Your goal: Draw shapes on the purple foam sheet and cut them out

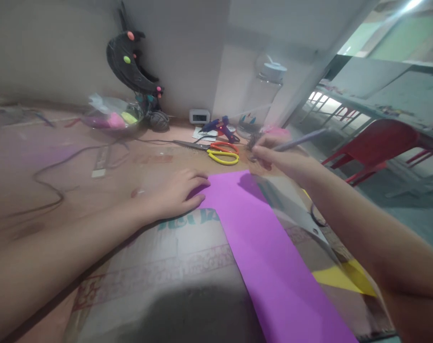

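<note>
The left hand (184, 193) rests, fingers slightly apart, on the upper left edge of a long purple paper sheet (262, 233), laid over a printed, greyish cardboard-like mat (145, 271); too light a touch could let the sheet skid. Beyond its top edge, metal scissors with orange and yellow handles (223, 153) could snag it if pushed forward. The right hand (268, 150) clamps a slender grey-violet pen-like stick (302, 140), which a loosened pinch could drop.

— What blocks the far side of the purple paper (262, 228)?
— Scissors (209, 148), with a glue gun (220, 126) behind them.
— Any gap?
— Yes, a strip of bare table (147, 174) between the left hand (182, 193) and the dark cord (62, 194).
</note>
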The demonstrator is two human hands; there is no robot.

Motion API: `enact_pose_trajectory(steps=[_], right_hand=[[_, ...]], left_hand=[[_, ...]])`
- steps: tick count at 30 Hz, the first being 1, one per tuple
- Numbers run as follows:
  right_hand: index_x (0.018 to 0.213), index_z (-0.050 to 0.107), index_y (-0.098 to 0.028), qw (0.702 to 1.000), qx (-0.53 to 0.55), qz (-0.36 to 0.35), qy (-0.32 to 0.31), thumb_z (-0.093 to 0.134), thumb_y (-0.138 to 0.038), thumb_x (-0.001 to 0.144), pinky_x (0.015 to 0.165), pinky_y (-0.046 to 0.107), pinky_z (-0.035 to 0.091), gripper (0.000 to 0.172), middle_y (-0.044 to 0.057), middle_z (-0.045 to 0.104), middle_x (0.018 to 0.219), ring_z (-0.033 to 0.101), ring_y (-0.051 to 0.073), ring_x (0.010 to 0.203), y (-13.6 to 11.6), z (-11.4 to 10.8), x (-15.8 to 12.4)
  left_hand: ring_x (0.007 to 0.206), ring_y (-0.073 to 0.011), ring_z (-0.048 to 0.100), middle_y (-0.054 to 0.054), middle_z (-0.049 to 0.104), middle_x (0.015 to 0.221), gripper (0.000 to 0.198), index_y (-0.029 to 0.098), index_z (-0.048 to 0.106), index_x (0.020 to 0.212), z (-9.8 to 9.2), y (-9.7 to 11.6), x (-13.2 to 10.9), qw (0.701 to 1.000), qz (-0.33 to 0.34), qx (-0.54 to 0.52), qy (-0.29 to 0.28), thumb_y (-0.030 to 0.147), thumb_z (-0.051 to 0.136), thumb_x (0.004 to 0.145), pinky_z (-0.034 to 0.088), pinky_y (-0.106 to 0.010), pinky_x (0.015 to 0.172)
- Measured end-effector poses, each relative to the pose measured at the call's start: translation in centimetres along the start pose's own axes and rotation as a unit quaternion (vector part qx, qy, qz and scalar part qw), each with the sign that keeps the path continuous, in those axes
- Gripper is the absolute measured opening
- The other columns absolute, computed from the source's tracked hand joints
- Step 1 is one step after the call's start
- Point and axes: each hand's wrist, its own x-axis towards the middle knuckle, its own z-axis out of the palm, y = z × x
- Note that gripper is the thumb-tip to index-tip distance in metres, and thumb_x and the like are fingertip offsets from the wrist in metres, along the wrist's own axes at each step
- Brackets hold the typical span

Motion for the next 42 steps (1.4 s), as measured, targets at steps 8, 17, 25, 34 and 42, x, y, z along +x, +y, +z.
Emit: enact_pose_trajectory(steps=[8,17,25,34,42], right_hand=[[0.079,0.051,-0.023,0.998,0.028,0.062,-0.004,0.078,-0.043,0.080,0.043,0.022,0.035,0.033,-0.002,0.064,0.063,0.051,0.011,0.049,4.4,3.1,-3.3],[0.080,0.048,-0.025,0.993,0.068,0.041,0.093,0.067,-0.048,0.089,0.043,0.023,0.032,0.032,-0.005,0.059,0.059,0.050,0.012,0.048,5.9,3.0,-3.0],[0.069,0.044,-0.024,0.986,-0.117,0.107,0.049,0.062,-0.028,0.090,0.053,0.026,0.035,0.028,-0.004,0.057,0.054,0.049,0.012,0.050,1.2,4.7,-4.2],[0.068,0.042,-0.024,0.976,-0.153,0.139,0.061,0.060,-0.025,0.090,0.052,0.026,0.031,0.029,-0.005,0.055,0.052,0.045,0.012,0.049,1.5,4.9,-3.5],[0.068,0.040,-0.024,0.982,-0.134,0.122,0.055,0.059,-0.027,0.088,0.051,0.026,0.030,0.028,-0.006,0.051,0.053,0.043,0.011,0.049,2.2,5.1,-3.5]], left_hand=[[0.131,-0.0294,0.057,-0.014,0.064,0.137,0.042,0.016,0.065,0.131,0.2,-0.2,0.0,1.000,-0.001,0.002,0.002,0.041,0.049,0.102,0.044,-0.048,0.115],[0.133,-0.0292,0.056,-0.014,0.062,0.140,0.045,0.016,0.064,0.133,0.0,-0.1,0.0,1.000,-0.007,0.010,-0.011,0.043,0.046,0.102,0.043,-0.049,0.116],[0.130,-0.0300,0.057,-0.015,0.064,0.138,0.046,0.015,0.065,0.132,0.1,-0.2,0.0,1.000,-0.001,0.014,-0.004,0.044,0.045,0.102,0.044,-0.050,0.114],[0.131,-0.0291,0.057,-0.013,0.063,0.139,0.045,0.018,0.065,0.133,0.2,-0.3,-0.1,1.000,-0.005,0.018,-0.005,0.044,0.045,0.102,0.045,-0.048,0.114],[0.131,-0.0295,0.057,-0.013,0.063,0.139,0.045,0.018,0.064,0.133,0.1,-0.2,-0.1,1.000,-0.009,0.018,-0.009,0.045,0.044,0.102,0.045,-0.050,0.114]])
